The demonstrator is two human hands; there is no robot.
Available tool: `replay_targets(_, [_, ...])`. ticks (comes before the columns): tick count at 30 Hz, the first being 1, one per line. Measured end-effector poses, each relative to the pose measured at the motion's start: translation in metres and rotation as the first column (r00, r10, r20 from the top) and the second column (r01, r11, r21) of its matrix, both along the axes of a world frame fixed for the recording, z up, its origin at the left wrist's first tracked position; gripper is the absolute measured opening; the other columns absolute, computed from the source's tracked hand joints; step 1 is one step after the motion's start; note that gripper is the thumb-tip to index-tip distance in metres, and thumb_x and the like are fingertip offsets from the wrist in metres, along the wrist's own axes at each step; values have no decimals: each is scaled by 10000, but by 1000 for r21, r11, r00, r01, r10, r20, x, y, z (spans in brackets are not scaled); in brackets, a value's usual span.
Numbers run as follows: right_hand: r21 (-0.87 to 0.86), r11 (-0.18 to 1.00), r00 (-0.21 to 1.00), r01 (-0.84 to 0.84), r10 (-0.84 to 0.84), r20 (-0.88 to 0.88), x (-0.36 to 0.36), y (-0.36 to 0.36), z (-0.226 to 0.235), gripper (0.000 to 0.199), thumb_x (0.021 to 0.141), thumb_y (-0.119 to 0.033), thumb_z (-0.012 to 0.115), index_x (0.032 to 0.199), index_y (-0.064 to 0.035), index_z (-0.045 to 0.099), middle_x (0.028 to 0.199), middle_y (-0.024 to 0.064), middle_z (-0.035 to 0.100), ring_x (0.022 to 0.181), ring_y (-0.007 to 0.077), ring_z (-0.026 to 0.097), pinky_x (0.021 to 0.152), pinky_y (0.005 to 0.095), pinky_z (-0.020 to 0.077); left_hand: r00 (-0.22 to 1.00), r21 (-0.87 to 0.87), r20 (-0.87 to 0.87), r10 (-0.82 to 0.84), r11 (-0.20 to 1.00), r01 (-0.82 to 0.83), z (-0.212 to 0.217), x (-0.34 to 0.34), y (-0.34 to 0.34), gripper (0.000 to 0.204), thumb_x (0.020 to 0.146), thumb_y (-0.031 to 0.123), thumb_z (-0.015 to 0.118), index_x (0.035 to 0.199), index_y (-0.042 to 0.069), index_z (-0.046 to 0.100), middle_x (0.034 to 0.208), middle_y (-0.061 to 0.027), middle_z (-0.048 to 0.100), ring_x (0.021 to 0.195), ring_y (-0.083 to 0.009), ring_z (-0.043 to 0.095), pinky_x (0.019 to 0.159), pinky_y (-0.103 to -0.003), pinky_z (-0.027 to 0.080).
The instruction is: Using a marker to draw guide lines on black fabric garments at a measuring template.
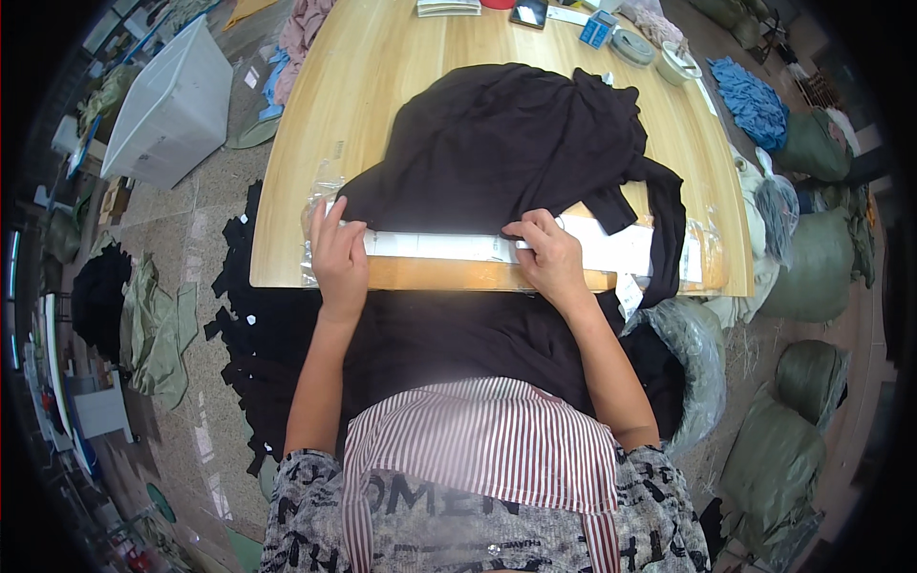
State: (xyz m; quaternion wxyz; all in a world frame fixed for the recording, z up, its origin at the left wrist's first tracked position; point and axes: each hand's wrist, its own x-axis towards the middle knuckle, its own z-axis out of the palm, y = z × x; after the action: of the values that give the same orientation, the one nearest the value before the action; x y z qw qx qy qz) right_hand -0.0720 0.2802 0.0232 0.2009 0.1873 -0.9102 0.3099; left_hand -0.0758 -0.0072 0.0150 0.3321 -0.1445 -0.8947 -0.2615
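A black knit garment (497,143) lies spread on the wooden table, its straight edge toward me over a white paper strip (439,246) with dark marks. My left hand (339,253) rests at the garment's left corner, fingers stretched out and apart, touching the cloth. At the near edge, my right hand (554,256) has its fingers bent, with the index fingertip on the hem; it seems to pinch the cloth there. A narrow black piece of the garment (666,229) hangs down at the right.
Brown tape (430,272) runs along the front edge of the table (315,124). A blue box (598,30), a round tin (632,47) and a white tub (678,65) stand at the back right. More black cloth (420,329) lies across my lap. A white bin (177,105) stands left.
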Motion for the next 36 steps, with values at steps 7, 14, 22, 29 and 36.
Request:
replay_targets(7, [21, 1000, 1000, -17, 17, -7, 4, 0, 1, 273, 629, 18, 614, 873, -90, 673, 881, 71, 589, 705, 260, 623, 615, 360, 511, 934, 67, 166, -317, 948, 310, 0, 25, 92, 294, 812, 44, 627, 1103, 9, 605, 1211, -171, 578, 1227, -355, 491, 1023, -481, 378])
replay_targets(14, [-64, 995, 997, -74, 76, 25, 3, 5, 6, 181, 751, -4, 610, 915, -46, 675, 900, 77, 571, 659, 211, 597, 592, 305, 480, 866, -119, 415, -278, 927, 354, -2, 29, 102, 710, 733, 457, 711, 1307, 87, 517, 1453, -161, 352, 1374, -373, 275, 1094, -551, 226])
replay_targets(22, [-683, 707, 879, 184, 192, 436, -13, -20, 3, 190, 899, -195, 584, 892, -18, 651, 736, 77, 649, 632, 157, 610, 624, 297, 476, 866, -98, 418, -275, 934, 344, 1, 29, 104, 766, 679, 463, 757, 1308, 94, 522, 1459, -194, 332, 1377, -386, 267, 1099, -543, 231])
replay_targets(29, [-466, 883, 944, 54, 107, 312, -7, -32, -1, 152, 836, -172, 628, 907, -39, 651, 820, 105, 659, 707, 233, 642, 648, 324, 496, 863, -78, 422, -279, 937, 341, -2, 32, 99, 807, 644, 417, 799, 1321, 91, 507, 1463, -198, 327, 1379, -388, 265, 1098, -538, 242])
replay_targets(36, [-224, 975, 980, 5, 40, 196, -11, -36, 9, 131, 829, -185, 630, 858, -57, 637, 781, 78, 629, 675, 271, 615, 615, 351, 484, 867, -67, 408, -286, 938, 340, -4, 30, 101, 818, 636, 413, 803, 1322, 85, 503, 1462, -198, 331, 1376, -391, 271, 1095, -540, 248])
